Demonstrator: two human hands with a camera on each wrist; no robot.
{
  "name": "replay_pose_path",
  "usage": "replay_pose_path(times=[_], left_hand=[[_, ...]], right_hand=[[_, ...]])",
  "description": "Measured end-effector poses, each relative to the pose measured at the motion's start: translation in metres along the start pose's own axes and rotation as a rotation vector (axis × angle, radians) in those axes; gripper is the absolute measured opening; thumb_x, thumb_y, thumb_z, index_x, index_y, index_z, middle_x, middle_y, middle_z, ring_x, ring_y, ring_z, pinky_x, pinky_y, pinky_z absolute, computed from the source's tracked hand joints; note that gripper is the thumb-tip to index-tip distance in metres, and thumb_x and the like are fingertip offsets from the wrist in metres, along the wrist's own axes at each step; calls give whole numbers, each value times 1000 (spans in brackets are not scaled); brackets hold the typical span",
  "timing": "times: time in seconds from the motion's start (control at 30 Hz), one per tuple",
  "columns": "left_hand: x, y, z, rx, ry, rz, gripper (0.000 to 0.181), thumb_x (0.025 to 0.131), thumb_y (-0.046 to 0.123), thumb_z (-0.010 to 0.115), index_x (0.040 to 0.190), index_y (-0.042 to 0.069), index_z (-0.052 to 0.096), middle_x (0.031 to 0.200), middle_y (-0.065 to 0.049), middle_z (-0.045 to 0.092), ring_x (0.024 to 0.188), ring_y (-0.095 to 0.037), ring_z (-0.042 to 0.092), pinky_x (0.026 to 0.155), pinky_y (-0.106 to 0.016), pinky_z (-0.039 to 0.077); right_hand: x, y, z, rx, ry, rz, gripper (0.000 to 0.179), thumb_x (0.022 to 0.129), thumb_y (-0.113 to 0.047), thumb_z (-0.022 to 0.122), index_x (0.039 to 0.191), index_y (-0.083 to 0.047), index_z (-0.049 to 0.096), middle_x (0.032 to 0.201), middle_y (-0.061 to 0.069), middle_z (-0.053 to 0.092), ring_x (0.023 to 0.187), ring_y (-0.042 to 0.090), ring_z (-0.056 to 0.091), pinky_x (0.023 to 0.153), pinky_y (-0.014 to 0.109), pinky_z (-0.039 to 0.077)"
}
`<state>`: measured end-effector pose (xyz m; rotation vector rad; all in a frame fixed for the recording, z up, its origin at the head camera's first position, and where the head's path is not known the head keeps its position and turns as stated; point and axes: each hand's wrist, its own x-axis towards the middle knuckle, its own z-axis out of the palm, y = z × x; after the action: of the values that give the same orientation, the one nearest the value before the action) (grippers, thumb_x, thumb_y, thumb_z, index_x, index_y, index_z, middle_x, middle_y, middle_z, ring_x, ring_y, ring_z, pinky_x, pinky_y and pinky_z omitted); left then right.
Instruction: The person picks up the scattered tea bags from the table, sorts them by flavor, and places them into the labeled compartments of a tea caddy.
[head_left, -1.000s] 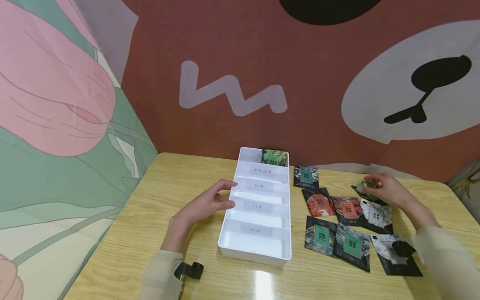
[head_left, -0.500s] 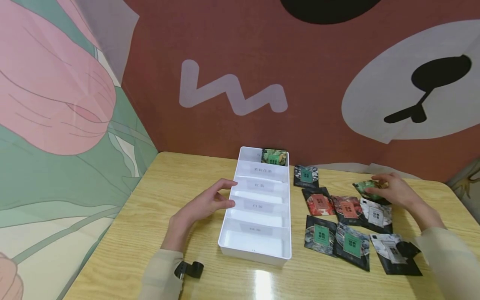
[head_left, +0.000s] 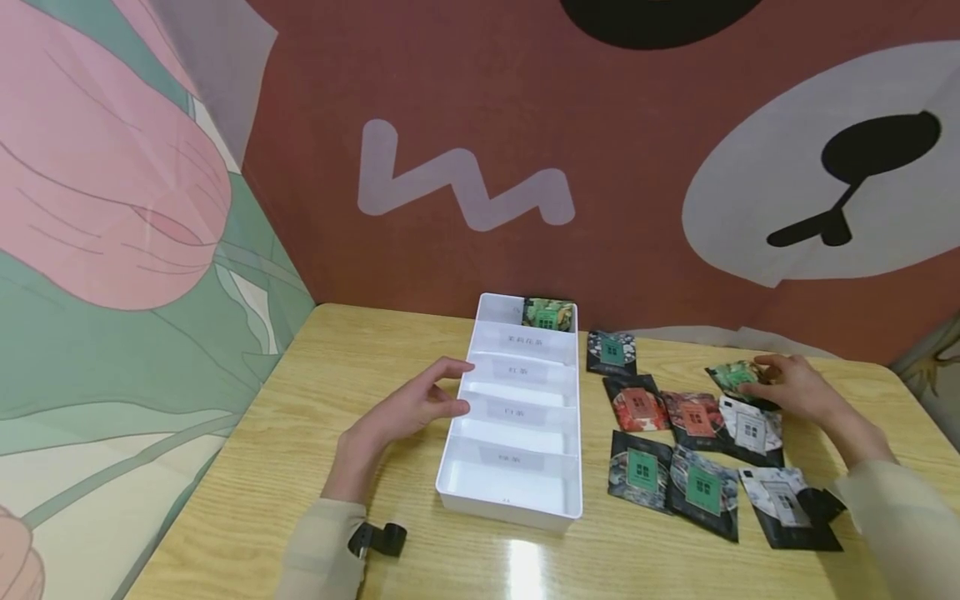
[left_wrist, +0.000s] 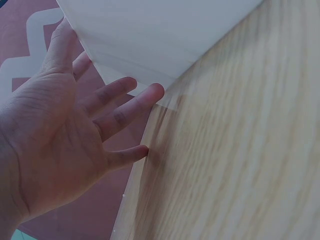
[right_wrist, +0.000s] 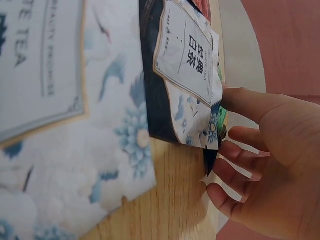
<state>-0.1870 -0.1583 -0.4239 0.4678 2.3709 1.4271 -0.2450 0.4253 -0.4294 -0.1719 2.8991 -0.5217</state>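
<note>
A white compartment box (head_left: pixel 510 517) with Chinese labels stands mid-table, a green tea packet (head_left: pixel 548 315) in its far compartment. My left hand (head_left: pixel 408 407) rests its thumb and fingertips at the box's left side; the left wrist view shows its fingers spread, palm bare. My right hand (head_left: pixel 802 390) is at another green tea packet (head_left: pixel 738 379) at the back right. Its thumb overlaps the packet and its fingertips are by the far edge. In the right wrist view its relaxed fingers sit apart, beyond a white tea packet (right_wrist: pixel 187 60) that partly hides the green one.
Several more tea packets lie right of the box: a dark one (head_left: pixel 611 352), red ones (head_left: pixel 637 403), green-labelled ones (head_left: pixel 642 471) and white ones (head_left: pixel 783 504). A patterned wall (head_left: pixel 465 275) rises behind the wooden table (head_left: pixel 315 358).
My right hand has slid a little to the right across the green tea packet, which has shifted slightly and shows more of its front. The left hand and the box have stayed put.
</note>
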Motion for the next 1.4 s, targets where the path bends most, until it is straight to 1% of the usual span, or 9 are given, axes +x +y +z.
replay_pose_path(times=[0.13,0.27,0.4,0.63,0.83,1.0,1.1,1.23,1.4], left_hand=[[0,0,0,1,1,-5,59,90,41,73,142,32,47,143,8,49,100,-19,62,88,-35,48],[-1,1,0,-4,0,-5,59,89,41,73,142,33,46,143,8,49,100,-19,62,87,-35,48],[-1,0,1,-1,-1,6,60,90,41,72,142,32,46,144,6,48,100,-18,62,87,-34,48],[-1,0,1,0,4,-7,59,89,40,73,142,33,47,143,9,49,99,-20,61,87,-35,48],[-1,-2,2,4,2,-12,61,89,43,73,142,32,46,142,9,49,99,-21,60,86,-36,47],[0,-2,2,11,9,-8,61,89,44,73,142,33,47,142,10,49,99,-20,60,86,-36,47],[1,-2,2,9,10,-8,60,89,43,73,142,33,47,142,9,49,98,-20,60,86,-35,47],[0,-1,2,4,8,-6,60,89,41,73,142,32,47,143,8,49,97,-20,60,85,-35,48],[0,0,1,6,11,0,59,89,42,73,141,33,47,144,6,48,97,-18,61,84,-32,48]], right_hand=[[0,-2,-1,2,-15,9,85,96,-45,63,137,24,35,120,45,50,102,52,55,78,60,48],[-1,-2,-3,21,-40,44,87,96,-47,62,138,22,33,124,48,46,106,56,53,78,59,49],[-3,-2,-3,55,-41,84,89,94,-49,64,139,20,32,122,47,45,103,53,54,75,55,50],[-3,-4,0,119,-23,130,85,95,-42,65,137,20,24,124,47,39,105,56,49,79,60,47],[-4,-6,4,124,44,111,73,100,-38,58,138,17,28,120,43,44,100,51,53,73,54,48],[-6,-6,5,101,96,80,73,102,-40,54,143,16,31,120,41,47,98,49,56,69,50,49],[-7,-8,6,80,140,48,67,103,-37,53,140,16,36,120,40,49,98,51,56,69,51,50],[-8,-12,5,71,229,20,55,102,-31,55,134,13,47,116,38,54,96,50,57,65,49,52],[-8,-15,5,91,313,13,47,101,-27,59,129,11,54,118,36,56,96,48,57,64,48,52]])
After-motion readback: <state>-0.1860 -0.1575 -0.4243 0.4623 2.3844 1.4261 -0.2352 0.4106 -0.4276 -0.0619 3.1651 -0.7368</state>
